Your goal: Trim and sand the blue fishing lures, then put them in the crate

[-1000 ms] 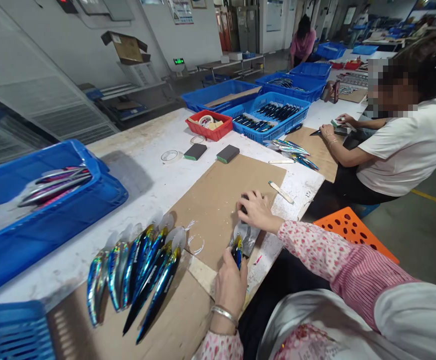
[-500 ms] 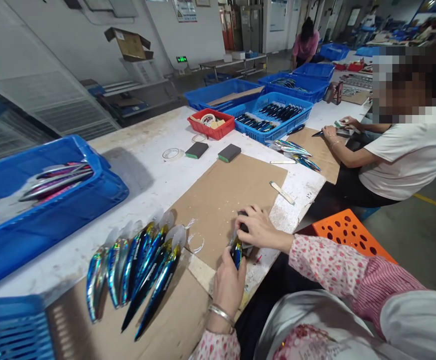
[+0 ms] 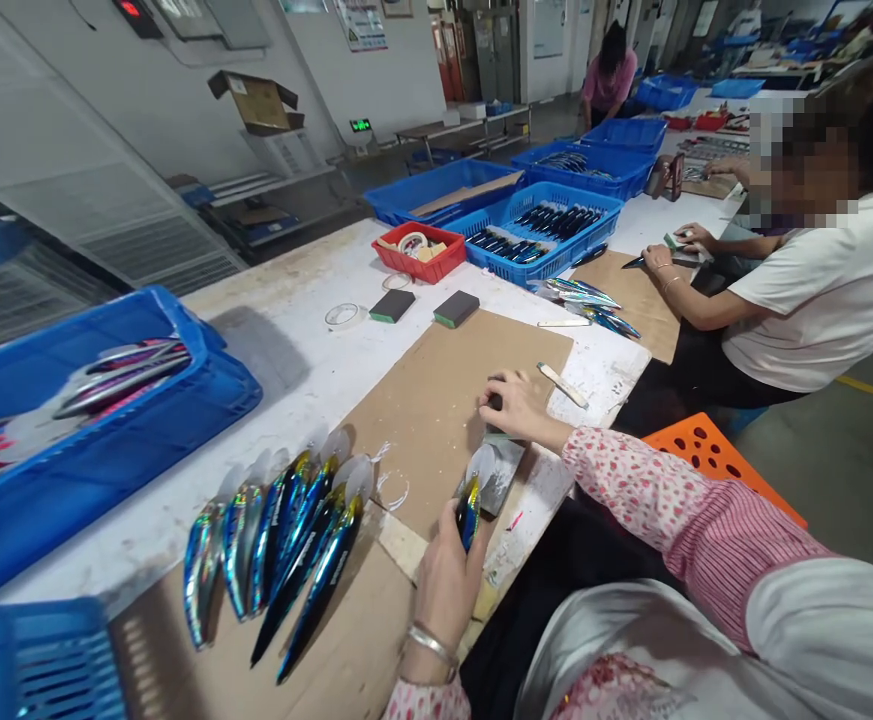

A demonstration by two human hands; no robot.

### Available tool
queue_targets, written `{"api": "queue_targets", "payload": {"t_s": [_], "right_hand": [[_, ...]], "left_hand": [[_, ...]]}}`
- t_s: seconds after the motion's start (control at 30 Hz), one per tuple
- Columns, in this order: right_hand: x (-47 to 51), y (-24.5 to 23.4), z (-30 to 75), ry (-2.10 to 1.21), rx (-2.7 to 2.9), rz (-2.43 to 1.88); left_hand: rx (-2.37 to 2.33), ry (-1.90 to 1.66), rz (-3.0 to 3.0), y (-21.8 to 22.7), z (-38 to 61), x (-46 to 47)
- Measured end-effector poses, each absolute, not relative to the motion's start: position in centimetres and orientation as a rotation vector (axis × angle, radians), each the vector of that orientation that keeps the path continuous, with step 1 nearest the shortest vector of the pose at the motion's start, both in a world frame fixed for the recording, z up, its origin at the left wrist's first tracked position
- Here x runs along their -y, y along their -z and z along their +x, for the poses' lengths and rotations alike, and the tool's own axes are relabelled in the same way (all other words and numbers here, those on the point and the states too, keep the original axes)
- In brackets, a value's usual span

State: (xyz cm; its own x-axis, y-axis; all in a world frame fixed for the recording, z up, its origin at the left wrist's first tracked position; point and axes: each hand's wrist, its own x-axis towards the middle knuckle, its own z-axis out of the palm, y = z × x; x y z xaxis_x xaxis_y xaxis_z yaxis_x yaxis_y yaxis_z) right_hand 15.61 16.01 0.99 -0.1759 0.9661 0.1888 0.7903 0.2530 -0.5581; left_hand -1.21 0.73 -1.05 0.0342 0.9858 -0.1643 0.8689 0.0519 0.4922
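My left hand [image 3: 447,570] is closed around a blue and yellow fishing lure [image 3: 469,510], its clear round lip pointing away from me. That lip lies against a grey block [image 3: 502,478] at the edge of the cardboard. Just beyond, my right hand [image 3: 515,408] is closed on a dark sanding sponge [image 3: 494,402], partly hidden by the fingers. Left of my left hand, several shiny blue lures [image 3: 286,550] lie side by side on cardboard, clear lips facing away.
Two more sanding sponges [image 3: 456,309] and a tape roll [image 3: 342,317] lie beyond the cardboard sheet [image 3: 436,390]. A cutter knife [image 3: 562,385] is near the right edge. Blue bins [image 3: 203,385] stand left and behind a red tray [image 3: 417,255]. A co-worker [image 3: 818,290] sits at right.
My right hand has moved forward with the sanding sponge, away from the lure. The lure's clear lip and the grey block now show. My left hand keeps its hold.
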Motion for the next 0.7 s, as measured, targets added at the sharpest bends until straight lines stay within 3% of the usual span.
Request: {"api": "queue_targets", "payload": {"t_s": [0.33,0.7], "right_hand": [[-15.2,0.3,17.0,-0.552,2.214,-1.243],[-15.3,-0.4,14.3,-0.512,2.471,-0.955]], "left_hand": [[-2.021,0.244,2.087,-0.3,-2.0,-2.9],[-2.036,0.303,2.150,0.3,-2.0,-2.7]]}}
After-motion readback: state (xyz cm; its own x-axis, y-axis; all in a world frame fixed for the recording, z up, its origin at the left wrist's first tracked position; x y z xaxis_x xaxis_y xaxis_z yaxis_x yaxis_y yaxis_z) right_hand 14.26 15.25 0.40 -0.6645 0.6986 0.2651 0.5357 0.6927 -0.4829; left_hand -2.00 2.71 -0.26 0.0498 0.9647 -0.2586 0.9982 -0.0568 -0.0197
